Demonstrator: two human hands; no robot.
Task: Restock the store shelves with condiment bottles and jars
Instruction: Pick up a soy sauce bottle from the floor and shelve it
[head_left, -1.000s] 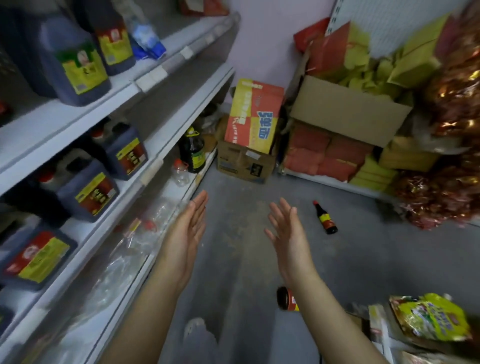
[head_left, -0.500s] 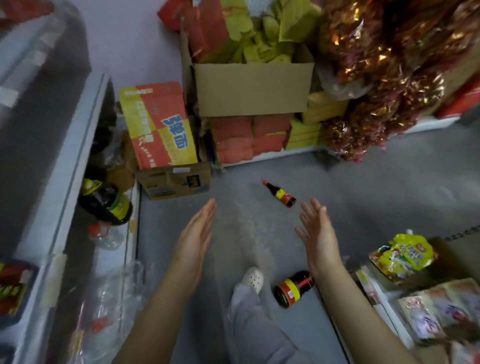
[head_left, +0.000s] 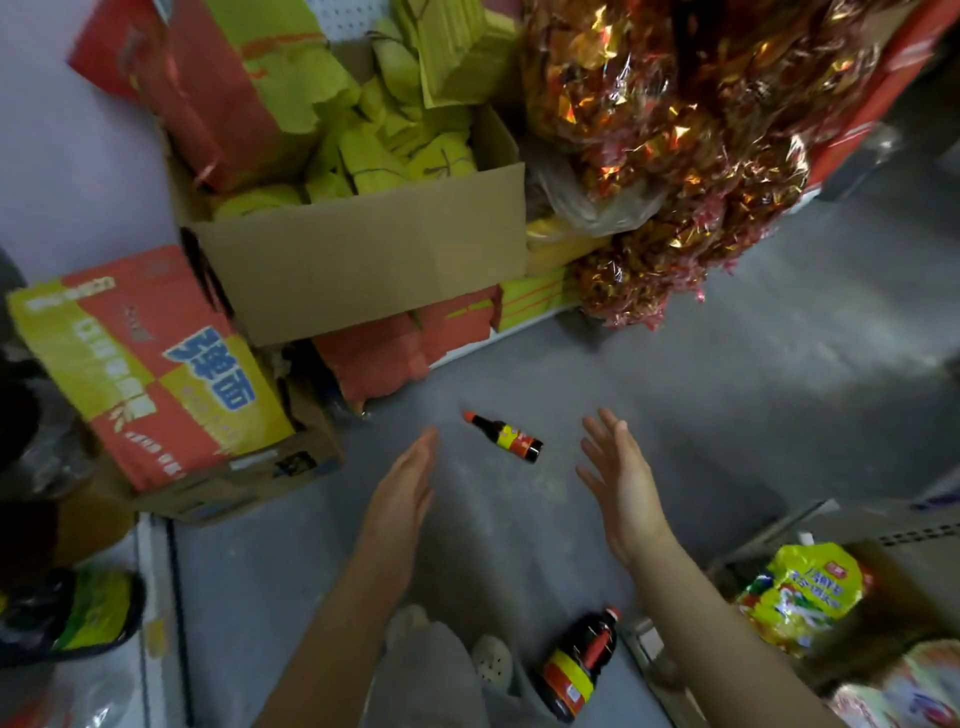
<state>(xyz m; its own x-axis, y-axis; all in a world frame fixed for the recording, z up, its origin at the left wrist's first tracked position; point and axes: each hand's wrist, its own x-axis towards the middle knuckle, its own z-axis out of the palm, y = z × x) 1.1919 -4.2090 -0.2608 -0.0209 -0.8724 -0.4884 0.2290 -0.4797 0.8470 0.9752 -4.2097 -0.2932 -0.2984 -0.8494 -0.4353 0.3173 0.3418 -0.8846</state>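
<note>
Down on the grey concrete floor (head_left: 727, 405), a small dark sauce bottle (head_left: 503, 436) lies on its side, and both hands hover short of it. It sits just ahead of the fingertips, in the gap between them. The long axis runs on a slant: the red cap points away and to the left, and the flat base points back and to the right.

The left hand (head_left: 402, 499) is flat and edge-on, fingers straight and together, holding nothing. The right hand (head_left: 621, 478) is spread wide with the palm turned inward, also empty. The cap end looks closer to the left hand and the base closer to the right. Overall it's about even, and I'd judge either hand could take it.

The bottle looks like smooth, glossy glass or plastic with a narrow neck, a round body and a yellow-and-red label, so it should roll if nudged.

A bigger, fatter dark bottle (head_left: 579, 662) with a red handle and a yellow band lies near a pale perforated shoe (head_left: 493, 660), close under the right forearm.

Behind all this stand an open corrugated cardboard box (head_left: 363, 270), a printed red-and-yellow carton (head_left: 145, 374) and crinkly foil-wrapped goods (head_left: 675, 130).
</note>
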